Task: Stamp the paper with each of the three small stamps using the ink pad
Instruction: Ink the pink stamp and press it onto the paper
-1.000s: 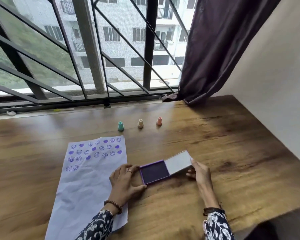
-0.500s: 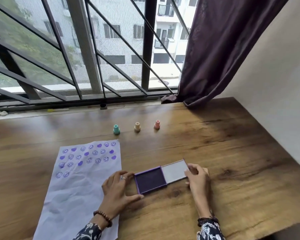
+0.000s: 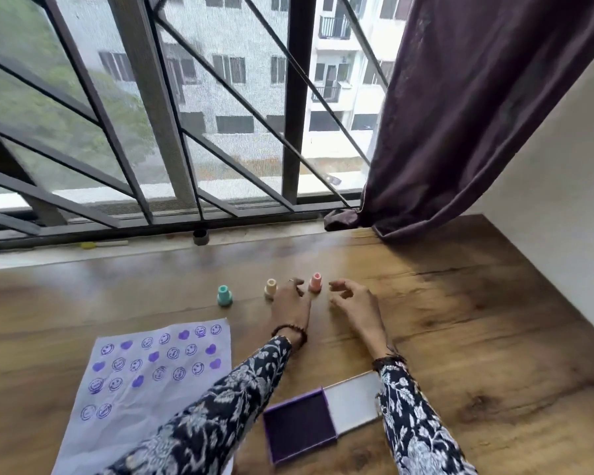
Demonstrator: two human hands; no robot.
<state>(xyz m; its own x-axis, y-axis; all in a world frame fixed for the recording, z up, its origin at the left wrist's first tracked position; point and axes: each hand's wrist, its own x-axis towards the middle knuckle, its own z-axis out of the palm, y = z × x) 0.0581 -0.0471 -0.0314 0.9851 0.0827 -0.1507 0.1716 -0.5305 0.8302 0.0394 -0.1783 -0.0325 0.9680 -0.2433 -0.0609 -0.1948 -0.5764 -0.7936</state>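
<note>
stamps: my teal one [image 3: 224,295], cream one [image 3: 270,288], pink one [image 3: 315,282]
ink pad [image 3: 299,424]: purple
paper [image 3: 144,382]: pale lilac, purple smileys, hearts
my sleeves [image 3: 220,406]: navy-white floral
table [image 3: 460,320]: brown woodgrain

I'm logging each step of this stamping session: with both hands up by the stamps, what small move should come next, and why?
Probably close the right hand on the pink stamp. Its curled fingers sit just beside that stamp, neither hand holds anything, and the ink pad already lies open near the paper. The left hand rests between the pink and cream stamps.

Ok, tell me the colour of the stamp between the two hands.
Pink stamp, seen in the head view.
</note>
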